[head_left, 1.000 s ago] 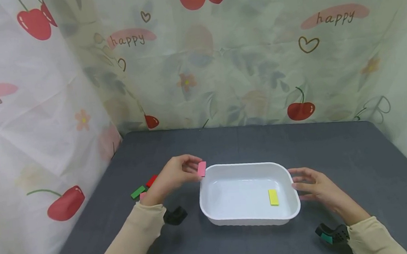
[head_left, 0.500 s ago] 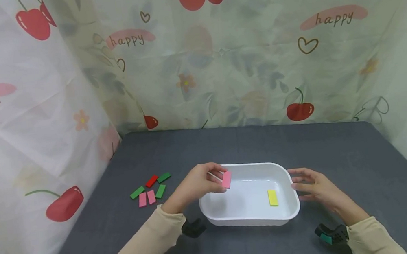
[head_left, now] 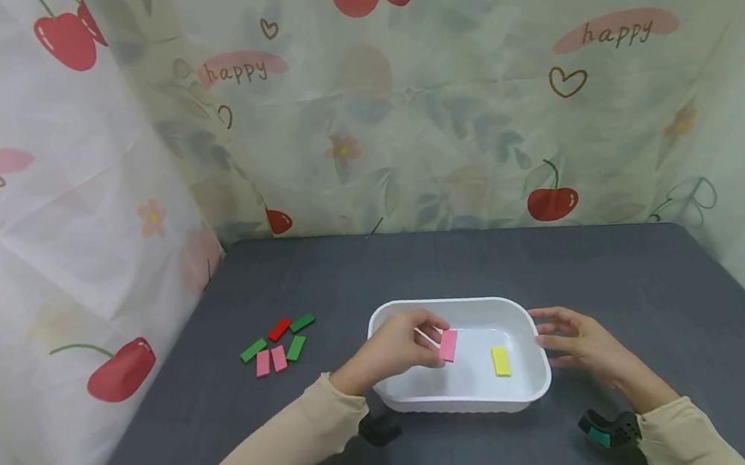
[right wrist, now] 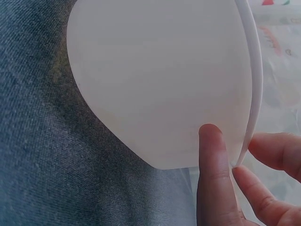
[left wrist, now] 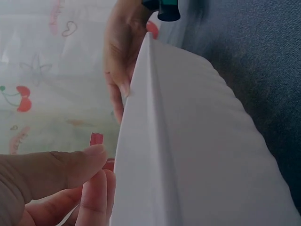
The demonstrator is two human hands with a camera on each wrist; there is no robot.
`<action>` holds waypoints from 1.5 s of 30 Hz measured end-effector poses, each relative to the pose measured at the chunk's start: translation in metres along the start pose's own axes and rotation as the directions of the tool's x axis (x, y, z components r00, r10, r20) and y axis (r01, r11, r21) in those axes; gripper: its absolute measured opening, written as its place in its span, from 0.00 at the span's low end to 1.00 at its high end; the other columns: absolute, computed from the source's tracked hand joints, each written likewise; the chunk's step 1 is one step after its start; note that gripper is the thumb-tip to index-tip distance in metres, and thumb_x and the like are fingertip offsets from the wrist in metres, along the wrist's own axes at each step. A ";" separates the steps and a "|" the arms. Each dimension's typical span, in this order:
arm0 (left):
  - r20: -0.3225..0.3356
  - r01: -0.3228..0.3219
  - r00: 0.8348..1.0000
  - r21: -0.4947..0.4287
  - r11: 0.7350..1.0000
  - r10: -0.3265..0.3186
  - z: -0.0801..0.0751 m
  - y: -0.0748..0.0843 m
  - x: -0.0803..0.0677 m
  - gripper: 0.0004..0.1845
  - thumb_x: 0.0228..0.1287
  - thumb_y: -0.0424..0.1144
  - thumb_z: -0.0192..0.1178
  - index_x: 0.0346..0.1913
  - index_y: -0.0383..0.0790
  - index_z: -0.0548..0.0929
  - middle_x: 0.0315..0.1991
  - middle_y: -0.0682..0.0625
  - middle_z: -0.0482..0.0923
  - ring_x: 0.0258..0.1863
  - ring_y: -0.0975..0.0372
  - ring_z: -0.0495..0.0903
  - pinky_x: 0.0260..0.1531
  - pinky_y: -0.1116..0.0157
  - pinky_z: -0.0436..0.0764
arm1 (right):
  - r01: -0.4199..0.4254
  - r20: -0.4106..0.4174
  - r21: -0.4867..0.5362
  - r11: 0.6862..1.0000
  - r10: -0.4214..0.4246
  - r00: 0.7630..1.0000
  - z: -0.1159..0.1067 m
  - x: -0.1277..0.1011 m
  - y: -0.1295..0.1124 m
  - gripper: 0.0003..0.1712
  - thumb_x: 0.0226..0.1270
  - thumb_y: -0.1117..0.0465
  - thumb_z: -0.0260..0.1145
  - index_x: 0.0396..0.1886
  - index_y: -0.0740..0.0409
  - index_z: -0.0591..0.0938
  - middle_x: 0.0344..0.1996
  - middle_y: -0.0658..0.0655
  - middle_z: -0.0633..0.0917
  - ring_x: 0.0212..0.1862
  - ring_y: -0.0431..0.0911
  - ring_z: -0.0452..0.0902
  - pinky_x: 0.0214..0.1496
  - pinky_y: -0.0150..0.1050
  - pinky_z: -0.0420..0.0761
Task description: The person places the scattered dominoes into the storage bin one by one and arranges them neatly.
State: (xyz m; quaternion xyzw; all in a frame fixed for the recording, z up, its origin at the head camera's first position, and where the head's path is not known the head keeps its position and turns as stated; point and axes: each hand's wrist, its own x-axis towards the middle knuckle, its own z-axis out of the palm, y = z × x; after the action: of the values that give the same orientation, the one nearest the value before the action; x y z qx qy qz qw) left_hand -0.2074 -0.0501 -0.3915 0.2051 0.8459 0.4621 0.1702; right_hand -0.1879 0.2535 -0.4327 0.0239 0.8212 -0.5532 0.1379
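The left hand (head_left: pixel 397 350) reaches over the near left rim of a white plastic tray (head_left: pixel 522 390) that sits on the dark grey counter (head_left: pixel 456 262). Its thumb and fingers pinch a small pink block (head_left: pixel 448 345) by one end, holding it just above the tray's floor, toward the middle. The left wrist view shows the thumb (left wrist: pixel 70 167) pressed over the fingertips with a sliver of the pink block (left wrist: pixel 96 138) poking up beyond them, and the tray's outer wall (left wrist: pixel 197 155) filling the right side.

A yellow block (head_left: pixel 500 362) lies flat on the tray floor, to the right of the pink one and apart from it.

The right hand (head_left: pixel 575 344) rests against the tray's right end, fingers loosely spread. From the right wrist view, the thumb (right wrist: pixel 214 179) lies flat against the outer wall (right wrist: pixel 155 84) while the other fingers (right wrist: pixel 277 150) touch the rim from the far side, so the edge sits lightly between them.

On the counter well to the left of the tray lies a small cluster of blocks: three green blocks (head_left: pixel 295 348), one red block (head_left: pixel 278 330), and two pink blocks (head_left: pixel 271 361) side by side. A cherry-printed curtain (head_left: pixel 401 110) hangs behind and to the left of the counter.
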 end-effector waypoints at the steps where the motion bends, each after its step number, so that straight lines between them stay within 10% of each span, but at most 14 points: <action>1: 0.004 0.000 1.000 0.007 1.000 0.000 0.003 0.001 0.001 0.22 0.47 0.28 0.74 0.49 0.40 0.83 0.35 0.53 0.81 0.32 0.66 0.82 0.34 0.69 0.81 | -0.001 0.000 0.000 1.000 0.001 1.000 0.000 0.000 0.000 0.40 0.63 0.54 0.69 0.70 0.62 0.63 0.59 0.70 0.73 0.53 0.51 0.77 0.47 0.52 0.83; 45: 0.031 0.150 0.987 0.126 0.981 -0.155 0.046 -0.015 0.031 0.18 0.44 0.27 0.73 0.40 0.41 0.81 0.25 0.53 0.79 0.26 0.63 0.76 0.27 0.70 0.74 | 0.024 0.033 0.008 1.000 -0.024 0.999 -0.001 -0.001 -0.001 0.40 0.64 0.54 0.68 0.71 0.64 0.62 0.58 0.69 0.74 0.52 0.49 0.79 0.47 0.52 0.83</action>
State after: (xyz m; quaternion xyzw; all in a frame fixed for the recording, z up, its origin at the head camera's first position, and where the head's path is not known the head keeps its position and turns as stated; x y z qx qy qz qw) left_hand -0.2147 -0.0091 -0.4311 0.1593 0.8824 0.3901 0.2094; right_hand -0.1872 0.2543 -0.4309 0.0052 0.8168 -0.5584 0.1448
